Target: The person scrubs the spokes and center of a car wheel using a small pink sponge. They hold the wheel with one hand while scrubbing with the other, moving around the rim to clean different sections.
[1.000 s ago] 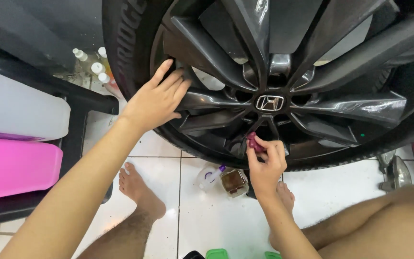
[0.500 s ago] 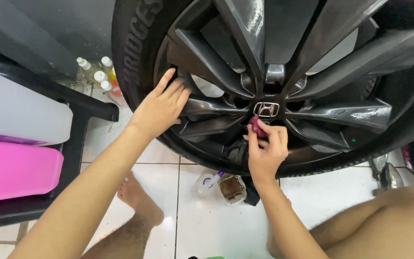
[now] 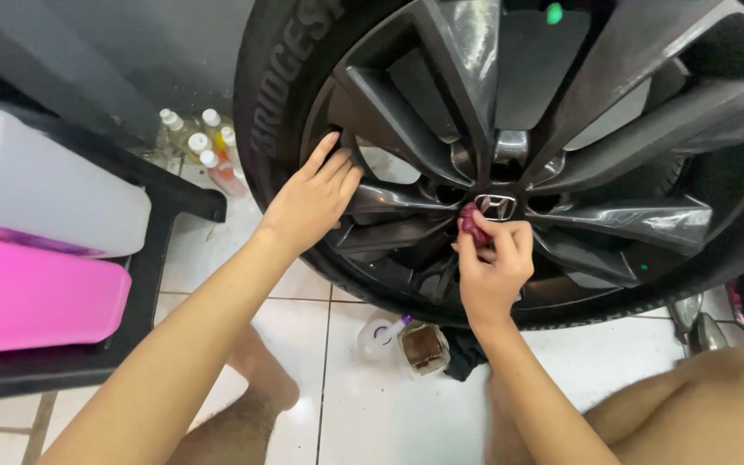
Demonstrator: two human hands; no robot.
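The right hand (image 3: 494, 269) pinches a small dark-red applicator pad (image 3: 473, 224) between thumb and fingertips, curled nearly closed around it, and presses it against the alloy wheel (image 3: 561, 172) just at nine o'clock of the centre cap (image 3: 498, 207). The left hand (image 3: 313, 200) lies open and flat, fingers spread, holding nothing, its palm braced on the spoke (image 3: 389, 200) that runs toward nine o'clock and its fingertips near the tyre (image 3: 273, 112). The likeliest slip, I judge, is the pad escaping so light a pinch and dropping into the dark gap between spokes at seven o'clock, where it would be awkward to fish out; the spoke edges there look narrow and could also scrape the knuckles if the hand pushes deep. The bracing hand rests on glossy metal and may slide. Room to move is tight inside the wheel but open outward: toward six o'clock the white tiled floor (image 3: 372, 413) has space, though a small clear bottle (image 3: 378, 337) and an open jar (image 3: 424, 347) sit just below the rim, within reach of a dropped wrist or elbow. A black rack (image 3: 144, 284) with pink (image 3: 36, 297) and white jugs (image 3: 45, 185) stands well apart at nine o'clock.
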